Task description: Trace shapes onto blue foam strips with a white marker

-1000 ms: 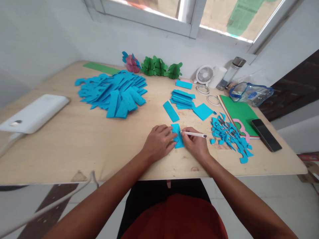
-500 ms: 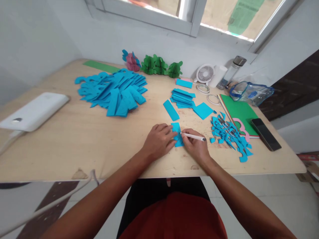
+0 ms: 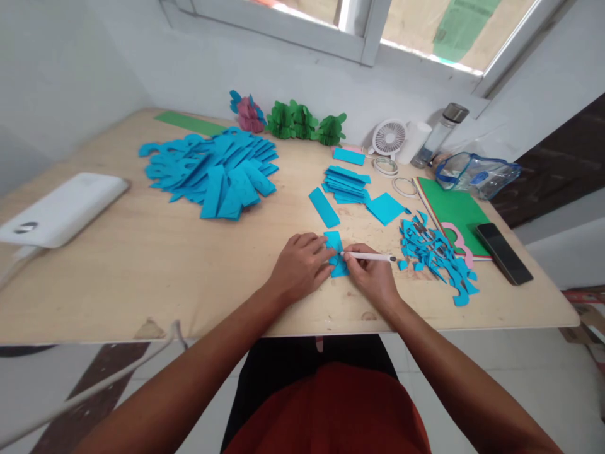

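A small blue paper piece (image 3: 335,246) lies flat on the wooden table (image 3: 142,271) near its front edge. My left hand (image 3: 300,265) rests on the paper's left side, fingers pressed down on it. My right hand (image 3: 373,277) is closed round a white pen (image 3: 371,256) that lies nearly level, its tip on the blue paper. A single blue strip (image 3: 324,207) lies just beyond the paper.
A big heap of cut blue shapes (image 3: 212,173) lies back left, a stack of blue rectangles (image 3: 345,185) at centre, blue scraps (image 3: 435,255) right. Green sheets (image 3: 454,211), a phone (image 3: 503,253), tape rolls (image 3: 404,188), a small fan (image 3: 389,139), a bottle (image 3: 439,135), a white device (image 3: 61,208).
The pen tip has shifted slightly left across the blue paper. Both hands stay where they were.
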{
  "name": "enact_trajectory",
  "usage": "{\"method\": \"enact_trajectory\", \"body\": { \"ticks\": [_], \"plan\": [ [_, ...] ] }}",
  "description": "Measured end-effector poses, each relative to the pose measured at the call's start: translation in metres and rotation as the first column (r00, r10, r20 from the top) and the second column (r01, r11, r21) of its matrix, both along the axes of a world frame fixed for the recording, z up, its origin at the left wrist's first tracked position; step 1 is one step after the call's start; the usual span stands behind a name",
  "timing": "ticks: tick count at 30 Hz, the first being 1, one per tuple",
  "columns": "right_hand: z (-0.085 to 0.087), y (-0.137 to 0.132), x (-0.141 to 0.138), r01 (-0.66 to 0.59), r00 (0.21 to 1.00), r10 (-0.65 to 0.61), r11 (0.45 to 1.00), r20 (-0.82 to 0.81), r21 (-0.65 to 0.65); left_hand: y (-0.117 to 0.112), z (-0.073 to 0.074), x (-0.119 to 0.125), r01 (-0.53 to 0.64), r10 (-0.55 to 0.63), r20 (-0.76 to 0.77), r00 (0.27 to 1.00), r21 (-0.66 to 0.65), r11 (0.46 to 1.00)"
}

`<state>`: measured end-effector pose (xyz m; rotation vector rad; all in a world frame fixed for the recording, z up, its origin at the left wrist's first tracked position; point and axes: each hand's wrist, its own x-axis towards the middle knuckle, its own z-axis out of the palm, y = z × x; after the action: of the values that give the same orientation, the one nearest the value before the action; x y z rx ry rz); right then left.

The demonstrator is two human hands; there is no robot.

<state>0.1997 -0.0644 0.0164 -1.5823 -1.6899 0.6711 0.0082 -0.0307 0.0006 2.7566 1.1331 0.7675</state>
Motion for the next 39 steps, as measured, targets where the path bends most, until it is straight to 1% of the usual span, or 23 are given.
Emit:
{"method": "enact_trajectory", "body": {
  "ticks": [4, 11, 17, 25, 34, 39],
  "plan": [
    [-0.001, 0.002, 0.001, 0.009, 0.999, -0.01, 1.0, -0.044, -0.027, 0.0, -0.001, -0.001, -0.002, 0.002, -0.004, 1.0, 0.011, 1.0],
    [0.0, -0.002, 0.001, 0.016, 0.998, -0.016, 1.0, -0.067, -0.006, 0.001, -0.002, -0.001, 0.004, -0.004, -0.01, 1.0, -0.014, 1.0],
    [-0.003, -0.006, 0.002, 0.02, 0.998, -0.02, 1.0, -0.062, 0.003, 0.001, -0.003, -0.001, 0.004, -0.004, 0.003, 1.0, -0.022, 1.0],
    [-0.001, -0.01, 0.002, 0.02, 0.999, -0.018, 0.999, -0.043, 0.048, 0.001, -0.003, -0.002, 0.017, -0.017, 0.003, 1.0, -0.029, 0.999],
    [-0.001, -0.017, 0.004, 0.02, 0.997, -0.016, 0.998, -0.07, 0.056, 0.001, -0.004, -0.002, 0.016, -0.016, 0.001, 1.0, -0.023, 1.0],
    [0.0, -0.02, 0.003, 0.021, 0.998, -0.017, 0.997, -0.055, 0.072, 0.001, -0.004, -0.002, 0.016, -0.015, 0.007, 1.0, -0.028, 0.999]
  ]
}}
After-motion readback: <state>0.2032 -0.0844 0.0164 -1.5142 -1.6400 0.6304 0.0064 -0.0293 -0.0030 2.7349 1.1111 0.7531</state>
